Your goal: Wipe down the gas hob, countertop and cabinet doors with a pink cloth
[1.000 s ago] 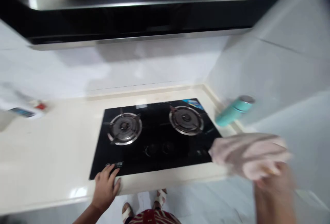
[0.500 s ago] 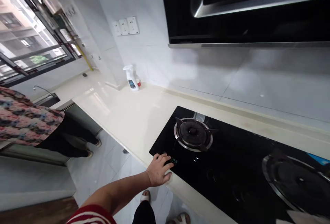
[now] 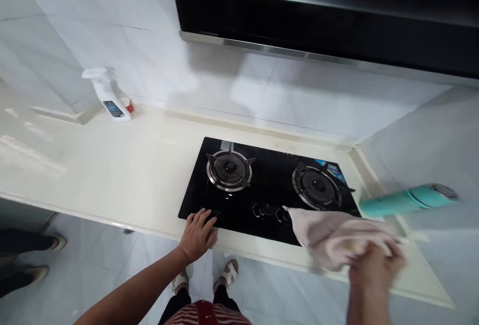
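Note:
My left hand lies with fingers spread on the front left edge of a black glass gas stove. Bunched in my right hand is a pale pink cloth, which hangs over the stove's front right corner and the counter edge. Motion blurs that hand, though its fingers are closed round the cloth. The left burner and right burner both show their pan supports. Two control knobs sit between them near the front, the right one close to the cloth's tip.
Right of the stove stands a turquoise bottle near the side wall. A white spray bottle and a small red-and-white cup are at the back left of the cream counter. A black range hood hangs overhead. Another person's legs show lower left.
My view has swung right and down, bringing in the whole stove, the turquoise bottle and my right hand with the cloth. My left hand stays at the stove's front left edge.

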`<state>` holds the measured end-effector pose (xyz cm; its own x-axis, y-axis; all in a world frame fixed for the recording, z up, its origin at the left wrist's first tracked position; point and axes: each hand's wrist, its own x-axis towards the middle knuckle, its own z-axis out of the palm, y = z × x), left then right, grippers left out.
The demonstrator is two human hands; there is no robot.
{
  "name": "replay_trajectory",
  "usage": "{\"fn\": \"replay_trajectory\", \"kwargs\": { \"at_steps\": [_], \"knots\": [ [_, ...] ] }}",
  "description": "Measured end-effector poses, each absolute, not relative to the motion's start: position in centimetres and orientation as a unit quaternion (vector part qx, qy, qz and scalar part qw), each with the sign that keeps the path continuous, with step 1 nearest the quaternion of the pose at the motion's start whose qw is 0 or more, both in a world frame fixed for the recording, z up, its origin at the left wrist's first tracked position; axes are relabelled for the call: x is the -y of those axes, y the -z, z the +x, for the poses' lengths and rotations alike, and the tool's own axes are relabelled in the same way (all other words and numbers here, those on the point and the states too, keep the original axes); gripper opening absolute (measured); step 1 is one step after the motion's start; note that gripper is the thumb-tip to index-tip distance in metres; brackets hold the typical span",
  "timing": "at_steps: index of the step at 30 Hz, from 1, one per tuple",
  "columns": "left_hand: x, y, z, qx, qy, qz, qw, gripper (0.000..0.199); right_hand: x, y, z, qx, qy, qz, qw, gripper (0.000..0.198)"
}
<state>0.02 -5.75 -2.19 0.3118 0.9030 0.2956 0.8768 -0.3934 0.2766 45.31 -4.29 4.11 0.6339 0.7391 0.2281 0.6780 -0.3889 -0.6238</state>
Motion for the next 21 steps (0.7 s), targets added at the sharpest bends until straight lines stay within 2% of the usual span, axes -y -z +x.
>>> {"fn": "replay_trajectory", "kwargs": {
  "at_steps": [2, 5, 9, 16, 21],
  "knots": [
    [5.7, 2.1, 0.0, -0.548, -0.209, 0.810, 0.031, 0.040, 3.6, -2.2, 41.6, 0.442, -0.044, -0.852, 0.279, 0.064],
    [5.5, 2.1, -0.1, -0.544, -0.210, 0.812, 0.028, 0.039, 2.4, 0.3, 37.5, 0.457, -0.017, -0.867, 0.197, 0.050],
    [5.3, 2.4, -0.1, -0.539, -0.214, 0.815, 0.018, 0.037, 2.3, 1.2, 35.1, 0.453, 0.039, -0.885, 0.102, 0.045],
    [4.9, 2.9, -0.1, -0.531, -0.216, 0.820, -0.002, 0.037, 4.8, 1.7, 29.1, 0.525, 0.025, -0.845, 0.099, 0.040],
    [4.5, 3.2, -0.4, -0.518, -0.200, 0.831, -0.045, 0.037, 5.3, 1.6, 33.8, 0.565, -0.009, -0.817, 0.117, 0.041]
  ]
}}
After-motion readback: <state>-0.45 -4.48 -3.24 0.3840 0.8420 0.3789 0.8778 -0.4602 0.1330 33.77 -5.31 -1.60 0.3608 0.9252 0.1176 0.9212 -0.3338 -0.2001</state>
